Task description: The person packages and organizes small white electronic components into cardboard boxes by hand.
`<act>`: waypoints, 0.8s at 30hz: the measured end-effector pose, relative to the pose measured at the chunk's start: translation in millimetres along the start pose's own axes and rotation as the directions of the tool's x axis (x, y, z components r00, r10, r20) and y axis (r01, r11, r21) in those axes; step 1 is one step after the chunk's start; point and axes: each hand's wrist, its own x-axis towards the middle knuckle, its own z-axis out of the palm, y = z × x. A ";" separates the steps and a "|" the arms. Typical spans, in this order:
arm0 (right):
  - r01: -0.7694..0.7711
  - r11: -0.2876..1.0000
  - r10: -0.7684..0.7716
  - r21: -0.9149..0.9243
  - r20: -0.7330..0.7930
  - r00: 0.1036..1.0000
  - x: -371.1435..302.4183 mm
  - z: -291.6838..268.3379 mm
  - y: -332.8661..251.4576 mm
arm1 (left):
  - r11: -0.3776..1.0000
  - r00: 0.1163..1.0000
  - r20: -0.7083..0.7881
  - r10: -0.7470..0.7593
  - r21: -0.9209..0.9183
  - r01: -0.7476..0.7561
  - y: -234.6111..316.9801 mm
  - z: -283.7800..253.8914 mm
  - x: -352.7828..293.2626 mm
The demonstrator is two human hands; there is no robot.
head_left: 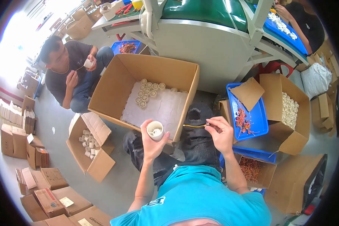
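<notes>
My left hand (153,147) is wrapped round a white round plastic housing (155,130), its open end facing up with a white part inside. In my right hand (221,132) a short yellow-orange wire (195,126) is pinched near one end, where a small dark tip shows at the fingers. The wire points left, apart from the housing. Just beyond both hands stands a large open cardboard box (165,64), and several similar round white pieces (148,90) stand in it on a white layer.
A blue tray (266,124) with red-wired parts (243,121) sits right. Behind it, a box holds small white pieces (288,111). On the left, an open box (98,165) holds white housings (89,143). A co-worker (73,62) squats at left holding a white piece. A workbench (203,49) stands ahead.
</notes>
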 end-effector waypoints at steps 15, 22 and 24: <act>0.255 0.952 -0.245 -0.168 0.077 0.966 -9.1 17.2 -45.7 | 0.833 0.898 0.107 0.426 0.341 -0.435 -6.7 42.6 5.7; 0.259 0.948 -0.238 -0.186 0.128 0.963 -11.5 25.3 -44.3 | 0.856 0.907 0.099 0.410 0.302 -0.420 -3.7 44.1 3.4; 0.260 0.944 -0.237 -0.205 0.132 0.962 -12.7 27.0 -43.2 | 0.856 0.910 0.106 0.400 0.313 -0.413 -2.4 43.7 2.1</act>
